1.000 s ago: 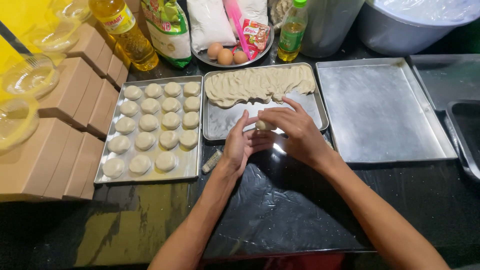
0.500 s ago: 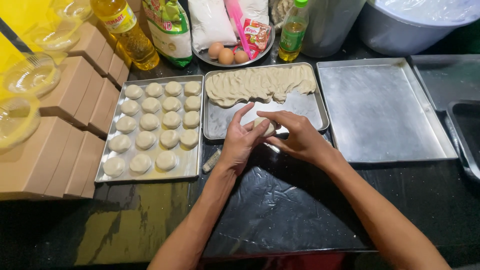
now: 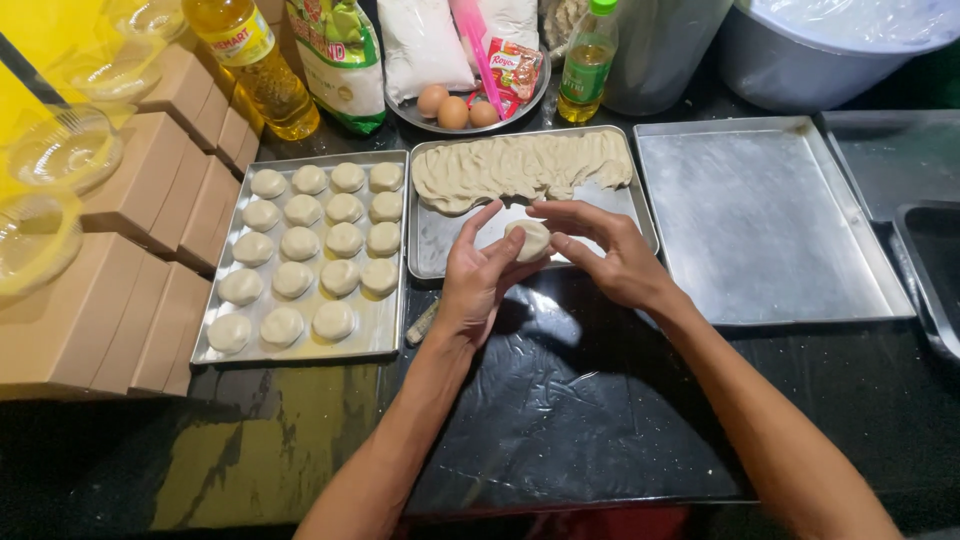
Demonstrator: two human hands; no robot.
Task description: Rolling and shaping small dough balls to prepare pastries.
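Observation:
A round pale dough ball (image 3: 530,238) sits between both my hands above the near edge of the middle metal tray (image 3: 440,240). My left hand (image 3: 478,278) cups it from the left with fingers raised. My right hand (image 3: 605,252) curls over it from the right, fingertips on the ball. Flat strips of dough (image 3: 520,165) lie across the far half of that tray. A left tray (image 3: 375,325) carries several rows of shaped dough rounds (image 3: 310,245).
An empty metal tray (image 3: 765,220) lies to the right, with a dark tray (image 3: 935,270) beyond it. Cardboard boxes (image 3: 120,290) and glass bowls (image 3: 60,150) stand at left. Oil bottles (image 3: 250,65), bags and a plate of eggs (image 3: 455,108) line the back. Black plastic sheet (image 3: 560,410) covers the counter.
Both hands lifted slightly toward the middle tray and turned the dough ball between them; its rounded top now shows between the fingers.

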